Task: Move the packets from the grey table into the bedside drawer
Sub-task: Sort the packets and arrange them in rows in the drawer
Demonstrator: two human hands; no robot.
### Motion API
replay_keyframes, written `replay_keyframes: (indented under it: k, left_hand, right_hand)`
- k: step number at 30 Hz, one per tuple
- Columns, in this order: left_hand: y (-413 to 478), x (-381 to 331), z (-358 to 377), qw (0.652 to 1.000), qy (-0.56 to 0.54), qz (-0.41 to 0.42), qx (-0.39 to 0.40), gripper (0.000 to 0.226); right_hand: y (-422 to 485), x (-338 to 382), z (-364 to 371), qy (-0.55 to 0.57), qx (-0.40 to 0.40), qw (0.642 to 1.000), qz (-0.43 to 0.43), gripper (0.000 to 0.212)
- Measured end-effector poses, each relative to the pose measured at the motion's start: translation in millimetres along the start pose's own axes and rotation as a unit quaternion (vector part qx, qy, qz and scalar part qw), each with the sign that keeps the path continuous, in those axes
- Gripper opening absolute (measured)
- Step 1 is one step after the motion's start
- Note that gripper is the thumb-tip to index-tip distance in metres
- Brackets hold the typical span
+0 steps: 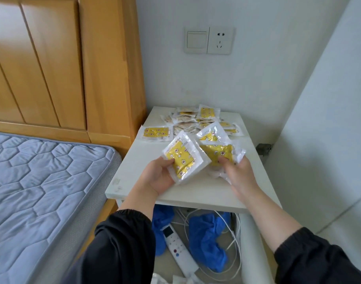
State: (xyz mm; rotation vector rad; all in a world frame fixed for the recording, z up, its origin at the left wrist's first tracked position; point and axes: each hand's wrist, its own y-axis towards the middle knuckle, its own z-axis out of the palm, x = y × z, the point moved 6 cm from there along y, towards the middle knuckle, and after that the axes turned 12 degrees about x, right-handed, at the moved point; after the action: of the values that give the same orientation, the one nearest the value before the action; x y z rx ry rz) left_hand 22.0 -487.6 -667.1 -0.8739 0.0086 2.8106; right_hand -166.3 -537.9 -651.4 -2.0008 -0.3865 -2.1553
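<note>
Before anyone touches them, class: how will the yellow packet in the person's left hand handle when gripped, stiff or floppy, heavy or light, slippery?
Probably floppy: the yellow packet curves where the left hand pinches it. Likely light: the right hand holds several packets fanned out. It looks glossy, so perhaps slippery; stacked ones could slide.

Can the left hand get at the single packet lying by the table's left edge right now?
Probably yes for reach: nothing stands between the left hand and the lone packet. But that hand grips a tilted packet, so it has few free fingers.
</note>
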Motion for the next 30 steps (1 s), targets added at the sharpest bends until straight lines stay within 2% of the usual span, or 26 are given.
replay_keyframes:
  k: [3, 6, 10, 14, 17, 19, 21, 26, 28, 30]
  left_hand:
    - [-2.5, -4.7, -5.0, 0.999, -0.018, 0.034, -0.014, 0.036]
    - [-4.0, -5.0, -5.4, 0.999, 0.004, 0.029, -0.014, 0.039]
    - [-2.6, -1.9, -0.8, 1.0, 0.017, 0.005, 0.001, 0.036]
    - [-0.7, 0.2, 1.4, 1.0, 0.025, -0.009, 0.01, 0.031]
    - [0.1, 1.2, 2.3, 0.999, 0.024, -0.015, 0.015, 0.031]
    - [0.6, 2.0, 2.6, 0.999, 0.026, -0.022, 0.016, 0.031]
    - [1.4, 2.8, 2.2, 0.999, 0.027, -0.03, 0.016, 0.031]
    - [3.8, 4.6, -0.6, 0.998, 0.027, -0.048, 0.016, 0.032]
    - [4.1, 5.3, -2.0, 0.998, 0.028, -0.053, 0.015, 0.032]
    - [4.2, 5.5, -2.8, 0.998, 0.033, -0.057, 0.014, 0.032]
  right_hand:
    - [-2.3, 14.4, 0.2, -0.118, 0.044, 0.992, -0.016, 0.024]
    - [-1.5, 20.0, 0.8, -0.237, 0.081, 0.968, 0.002, 0.031]
    - [-0.9, 30.8, -3.2, -0.269, 0.075, 0.96, -0.002, 0.029]
    - [-4.3, 46.4, -3.5, -0.304, 0.072, 0.95, -0.022, 0.067]
    - [-5.1, 54.7, -0.8, -0.367, 0.104, 0.923, -0.053, 0.077]
    - [-1.5, 58.4, 0.5, -0.456, 0.115, 0.88, -0.063, 0.073]
    - [3.0, 61.2, 1.4, -0.567, 0.121, 0.814, -0.044, 0.065]
    - [9.5, 76.4, 27.7, -0.785, 0.151, 0.599, -0.034, 0.022]
    - [16.3, 72.6, 35.8, -0.807, 0.173, 0.565, -0.009, 0.019]
    - [22.6, 65.5, 40.4, -0.784, 0.202, 0.586, 0.033, 0.021]
